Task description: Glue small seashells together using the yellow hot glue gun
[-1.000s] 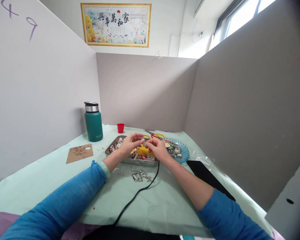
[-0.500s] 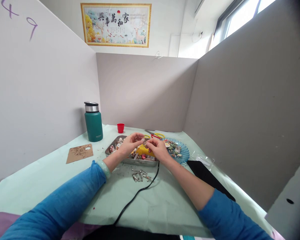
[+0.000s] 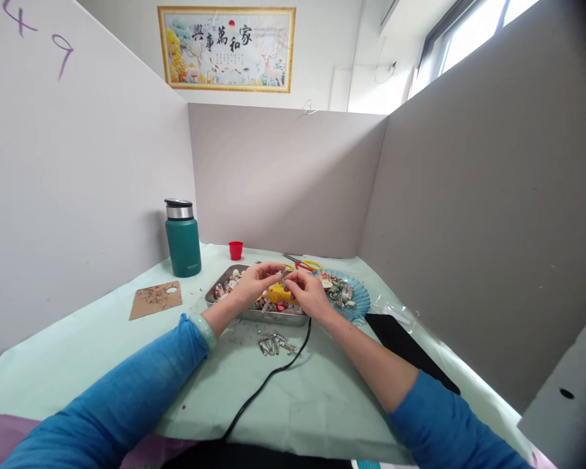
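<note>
My left hand (image 3: pixel 257 284) and my right hand (image 3: pixel 308 291) meet over a metal tray (image 3: pixel 273 317), fingertips pinched together. Between them is a small shiny piece (image 3: pixel 281 277), too small to name surely. Shells and other small decorations (image 3: pixel 232 281) fill the tray. Below my fingers a yellow glue gun (image 3: pixel 279 294) lies on the tray's contents, and a black cord (image 3: pixel 268 378) runs from there toward the table's front edge. Several silvery metal clips (image 3: pixel 275 343) lie in a loose pile on the table in front of the tray.
A blue scalloped plate (image 3: pixel 361 301) of small decorations stands to the right, scissors (image 3: pixel 307 264) behind. A red cup (image 3: pixel 236 250), a green bottle (image 3: pixel 183 241) and a brown card (image 3: pixel 155 300) are at left. A black strip (image 3: pixel 410 352) lies along the right. Grey partitions (image 3: pixel 288 176) surround the table.
The small piece has shifted and turned slightly between my fingertips, with my left fingers a little lower. My arms and everything on the table stay where they were.
</note>
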Tool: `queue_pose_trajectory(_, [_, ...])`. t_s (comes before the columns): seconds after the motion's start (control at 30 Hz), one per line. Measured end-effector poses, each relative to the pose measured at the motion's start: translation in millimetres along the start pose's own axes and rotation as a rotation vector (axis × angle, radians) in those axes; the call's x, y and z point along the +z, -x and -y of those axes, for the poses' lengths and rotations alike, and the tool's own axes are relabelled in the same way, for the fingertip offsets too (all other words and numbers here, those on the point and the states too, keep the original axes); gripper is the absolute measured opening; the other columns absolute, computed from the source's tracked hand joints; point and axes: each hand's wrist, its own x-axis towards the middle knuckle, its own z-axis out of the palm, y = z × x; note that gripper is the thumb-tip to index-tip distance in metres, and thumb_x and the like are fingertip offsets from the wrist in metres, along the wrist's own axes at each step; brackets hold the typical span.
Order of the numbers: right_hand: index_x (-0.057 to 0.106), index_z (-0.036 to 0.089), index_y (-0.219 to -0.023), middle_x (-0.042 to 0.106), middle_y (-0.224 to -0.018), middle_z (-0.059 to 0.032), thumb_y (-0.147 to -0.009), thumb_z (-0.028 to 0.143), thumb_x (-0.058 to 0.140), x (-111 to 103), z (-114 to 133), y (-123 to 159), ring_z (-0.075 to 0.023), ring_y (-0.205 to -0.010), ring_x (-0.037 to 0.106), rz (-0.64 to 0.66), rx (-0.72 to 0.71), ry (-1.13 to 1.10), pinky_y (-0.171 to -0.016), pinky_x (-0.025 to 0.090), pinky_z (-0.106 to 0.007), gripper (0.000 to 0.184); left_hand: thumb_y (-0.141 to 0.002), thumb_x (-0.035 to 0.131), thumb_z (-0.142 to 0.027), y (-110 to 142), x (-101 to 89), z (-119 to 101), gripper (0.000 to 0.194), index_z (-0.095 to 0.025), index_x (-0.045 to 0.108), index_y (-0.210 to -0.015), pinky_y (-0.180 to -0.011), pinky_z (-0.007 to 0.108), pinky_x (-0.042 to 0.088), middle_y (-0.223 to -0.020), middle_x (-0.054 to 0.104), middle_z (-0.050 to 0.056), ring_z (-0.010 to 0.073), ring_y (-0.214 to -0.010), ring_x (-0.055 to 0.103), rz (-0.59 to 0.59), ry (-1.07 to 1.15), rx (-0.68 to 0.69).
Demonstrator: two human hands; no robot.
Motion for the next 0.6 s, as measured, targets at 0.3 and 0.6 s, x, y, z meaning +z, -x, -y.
queue_pose_trajectory(0.3, [0.058,0.019,-0.077,0.062,-0.068,0.0000,-0.080,0.031,0.050,-1.6,-1.7,0.1,-0.0112,-0.056,0.052,-0.007,-0.033,0.049,-0.054,0.041,-0.023,0.015,-0.068,0.070,-0.032,-0.8,-1.1,0.2,0.029,-0.015,0.069,-0.091,-0.076,0.031,0.048,-0.091,0.070,0.008,0.0190,-0.082,0.062,0.005,-0.035,0.014])
queue_pose_trajectory(0.6, [0.059,0.019,-0.078,0.062,-0.069,-0.0002,-0.081,0.030,0.049,-1.9,-4.2,1.2,-0.0119,-0.056,0.053,-0.026,-0.076,0.081,-0.054,0.041,-0.024,0.014,-0.067,0.071,-0.033,-1.2,-1.9,1.3,0.029,-0.015,0.069,-0.089,-0.074,0.031,0.048,-0.087,0.070,0.007,0.0187,-0.080,0.062,-0.003,-0.050,0.043])
